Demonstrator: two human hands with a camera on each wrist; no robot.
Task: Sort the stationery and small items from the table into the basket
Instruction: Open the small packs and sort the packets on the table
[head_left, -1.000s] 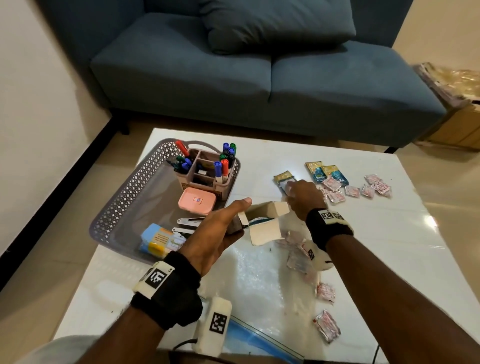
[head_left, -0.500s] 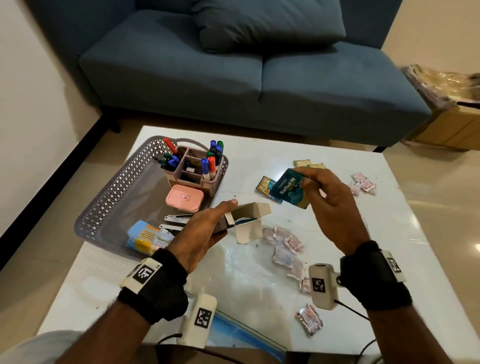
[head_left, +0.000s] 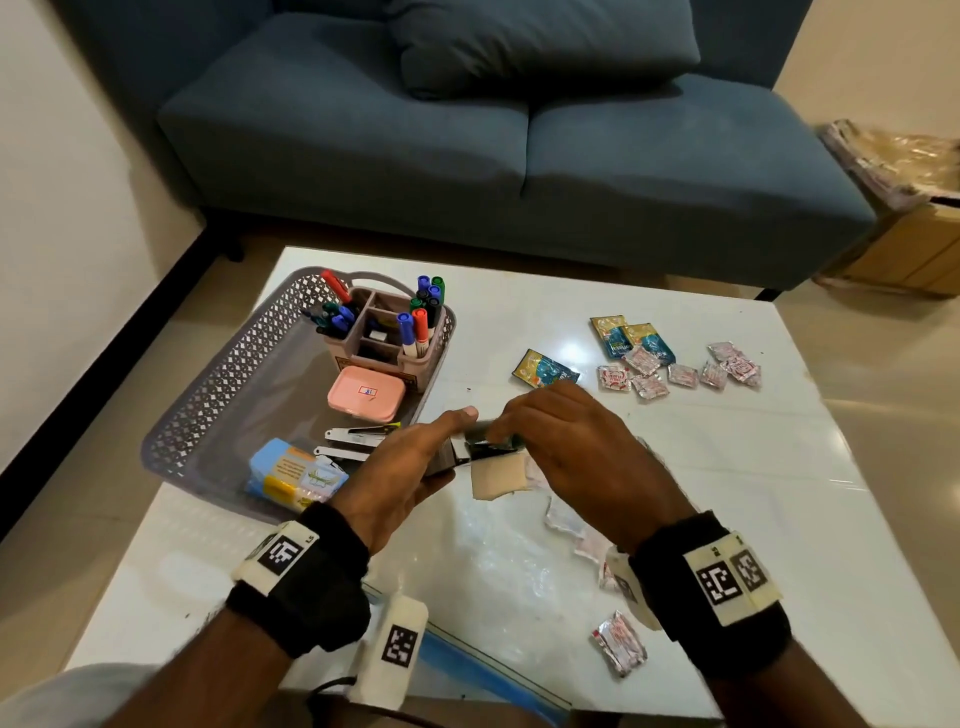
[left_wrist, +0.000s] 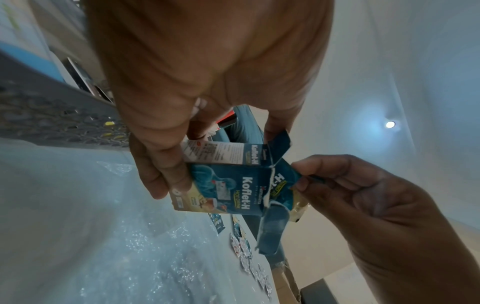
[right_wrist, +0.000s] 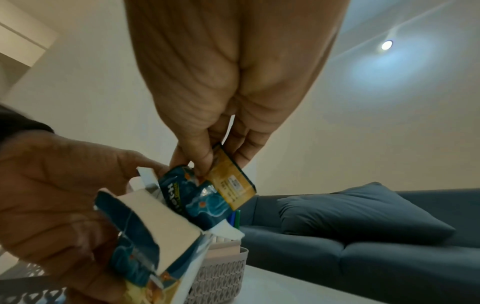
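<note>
My left hand (head_left: 452, 441) grips a small blue carton box (left_wrist: 228, 189) with its end flaps open, just right of the grey lattice basket (head_left: 218, 384). The right hand (head_left: 506, 428) pinches a blue and yellow sachet (right_wrist: 207, 195) at the box's open mouth, part of it inside. In the head view the sachet is mostly hidden behind my fingers. More blue and yellow sachets (head_left: 545, 370) lie on the white table beyond the hands. Small silver and red packets (head_left: 680, 374) are scattered to the right, and others (head_left: 618, 644) lie near my right wrist.
The basket holds a pen organiser (head_left: 387, 332) with markers, a pink case (head_left: 366, 392), a blue and yellow pack (head_left: 291, 475) and metal clips (head_left: 358, 434). Crinkled clear plastic (head_left: 498, 561) lies on the table. A blue sofa (head_left: 467, 156) stands behind, a cardboard box (head_left: 914, 234) at far right.
My right hand picked a sachet off the table, lifted it, and brought it left to the open box. The left hand kept holding the box in place.
</note>
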